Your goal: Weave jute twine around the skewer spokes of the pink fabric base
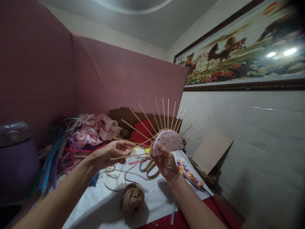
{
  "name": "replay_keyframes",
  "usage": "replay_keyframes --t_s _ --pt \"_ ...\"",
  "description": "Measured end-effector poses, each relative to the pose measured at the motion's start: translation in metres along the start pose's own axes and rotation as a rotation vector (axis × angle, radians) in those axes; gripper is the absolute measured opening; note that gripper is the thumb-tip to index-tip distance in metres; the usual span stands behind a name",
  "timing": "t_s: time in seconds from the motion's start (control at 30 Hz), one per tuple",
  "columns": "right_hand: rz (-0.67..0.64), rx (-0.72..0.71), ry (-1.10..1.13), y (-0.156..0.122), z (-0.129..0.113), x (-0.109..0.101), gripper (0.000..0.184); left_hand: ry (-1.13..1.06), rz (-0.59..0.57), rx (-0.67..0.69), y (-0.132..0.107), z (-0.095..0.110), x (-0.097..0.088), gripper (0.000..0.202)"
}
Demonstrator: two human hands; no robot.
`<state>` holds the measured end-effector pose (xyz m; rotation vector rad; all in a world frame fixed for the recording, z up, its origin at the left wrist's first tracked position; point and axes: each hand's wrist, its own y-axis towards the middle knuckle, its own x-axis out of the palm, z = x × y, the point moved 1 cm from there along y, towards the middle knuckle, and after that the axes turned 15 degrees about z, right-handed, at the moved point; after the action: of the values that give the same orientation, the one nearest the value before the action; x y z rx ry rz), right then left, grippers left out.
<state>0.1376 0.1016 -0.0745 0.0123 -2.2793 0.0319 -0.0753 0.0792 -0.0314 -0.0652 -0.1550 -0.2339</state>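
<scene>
My right hand [166, 163] grips a round disc [168, 141] covered in white fabric with pink dots, held up above the table. Several thin wooden skewers [152, 122] fan out from the disc's edge like rays. My left hand [111, 153] is closed in a pinch on jute twine [124, 165] beside the lowest left skewers. The twine trails down to a ball of jute twine [132, 198] lying on the white table cover [100, 206].
A flower-patterned glue gun [189, 174] with a black cord lies right of the hands. Pink cloth [95, 131], coloured pipe cleaners [53, 156], a purple appliance [16, 156], red paper and a cardboard sheet [211, 149] surround the work area. Pink board walls stand behind.
</scene>
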Motion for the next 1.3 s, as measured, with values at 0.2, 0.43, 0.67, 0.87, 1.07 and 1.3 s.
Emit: replay_keyframes --t_s 0.2,0.43,0.67,0.87,1.07,1.3 --pt "0.068 -0.002 0.057 0.005 -0.003 -0.002 0.013 0.229 -0.017 0.086 -0.003 0.006 -0.018 0.026" --pt "0.063 0.030 0.128 0.007 -0.004 -0.004 0.011 0.539 -0.083 0.099 -0.001 0.004 -0.024 0.029" --pt "-0.010 0.050 -0.012 -0.006 0.006 0.003 0.006 0.101 -0.017 0.299 0.003 -0.004 0.025 0.030" --pt "-0.066 0.049 -0.052 -0.007 0.008 0.004 0.006 -0.102 -0.027 0.140 0.002 -0.008 0.033 0.026" --pt "-0.033 0.044 -0.016 -0.001 0.006 -0.001 0.003 0.089 0.085 0.116 -0.007 0.014 0.005 0.025" --pt "-0.044 0.035 -0.033 0.006 0.007 -0.006 0.004 0.363 0.283 0.204 -0.012 0.028 -0.009 0.027"
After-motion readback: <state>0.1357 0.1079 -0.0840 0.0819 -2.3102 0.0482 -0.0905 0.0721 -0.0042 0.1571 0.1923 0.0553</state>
